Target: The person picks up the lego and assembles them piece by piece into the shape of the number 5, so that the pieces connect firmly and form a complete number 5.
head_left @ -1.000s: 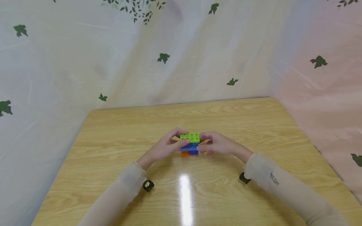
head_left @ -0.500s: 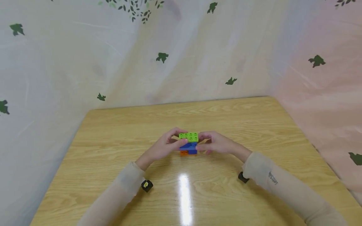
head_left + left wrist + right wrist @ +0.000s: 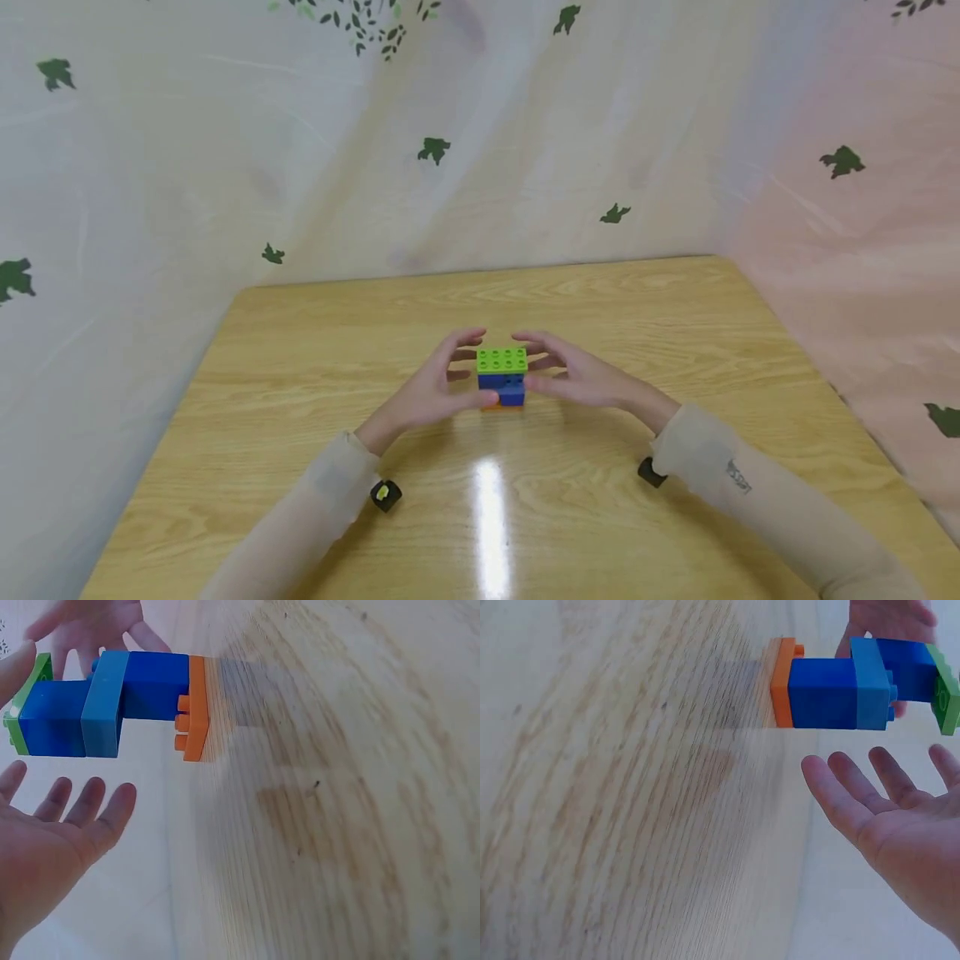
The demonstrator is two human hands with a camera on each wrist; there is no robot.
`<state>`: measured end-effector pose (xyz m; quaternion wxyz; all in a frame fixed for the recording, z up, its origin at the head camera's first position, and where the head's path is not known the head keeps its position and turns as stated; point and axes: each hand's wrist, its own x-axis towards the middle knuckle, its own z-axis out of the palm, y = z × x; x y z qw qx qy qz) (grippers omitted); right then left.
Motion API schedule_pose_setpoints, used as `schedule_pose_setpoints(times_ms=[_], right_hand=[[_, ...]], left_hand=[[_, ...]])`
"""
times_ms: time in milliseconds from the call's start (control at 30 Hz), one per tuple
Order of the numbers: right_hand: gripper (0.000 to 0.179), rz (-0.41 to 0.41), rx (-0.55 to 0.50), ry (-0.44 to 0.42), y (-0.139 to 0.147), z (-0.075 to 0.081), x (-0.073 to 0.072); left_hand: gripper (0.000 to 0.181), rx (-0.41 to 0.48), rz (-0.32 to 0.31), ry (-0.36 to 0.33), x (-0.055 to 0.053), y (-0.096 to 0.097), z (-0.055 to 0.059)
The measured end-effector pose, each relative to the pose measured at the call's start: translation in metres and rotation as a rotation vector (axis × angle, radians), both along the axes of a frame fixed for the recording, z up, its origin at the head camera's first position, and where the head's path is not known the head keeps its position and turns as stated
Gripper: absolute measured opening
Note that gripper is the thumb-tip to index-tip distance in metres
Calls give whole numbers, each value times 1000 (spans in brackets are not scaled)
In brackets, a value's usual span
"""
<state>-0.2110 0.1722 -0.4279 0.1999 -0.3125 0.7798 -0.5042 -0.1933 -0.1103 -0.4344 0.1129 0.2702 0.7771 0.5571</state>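
Note:
A stack of toy building bricks (image 3: 502, 379) stands on the table between the two hands. Its base is a flat orange brick (image 3: 196, 709); above come a dark blue brick (image 3: 823, 693), a lighter blue brick (image 3: 105, 705) and a second dark blue brick (image 3: 54, 718) set off to one side. A flat lime-green brick (image 3: 502, 360) with studs forms the top. My left hand (image 3: 431, 387) is at the stack's left, fingers extended, its thumb in front of the lower bricks. On the right, my right hand (image 3: 581, 375) has spread fingers beside the stack. Both wrist views show gaps between fingers and bricks.
The wooden table (image 3: 300, 350) reaches back to a pale cloth backdrop (image 3: 337, 192) with dark green leaf shapes. A pinkish cloth (image 3: 862, 275) hangs at the right. Small black devices (image 3: 386, 495) sit at both wrists. Light glares off the table's front.
Both hands have loosened from the bricks and their fingers have straightened. My left thumb has dropped from the green brick to lower in front. The stack stays standing in place.

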Motion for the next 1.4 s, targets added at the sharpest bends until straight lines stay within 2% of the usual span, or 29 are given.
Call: schedule_pose_setpoints(times_ms=[167,300,600,833,1033,1167,1400], right_hand=[[66,21,-46,-42,-1,3,4],[61,37,-62,-40,-2,3,7],[53,37,-94,-48,-4,0,6],[49,35,-105,-83,-3,-1,6],[48,25,-85,-87,0,2,6],[45,39,-107,-87,0,9,3],[48,10,-116,-93,-1,31,-5]], left_hand=[[79,78,-1,13,0,3,0],[72,119,-10,23,0,4,-1],[52,129,24,42,1,3,-3],[50,146,45,24,3,5,-2],[50,152,28,8,3,7,-1],[49,156,24,-19,2,5,6],[50,119,67,-54,-3,3,28]])
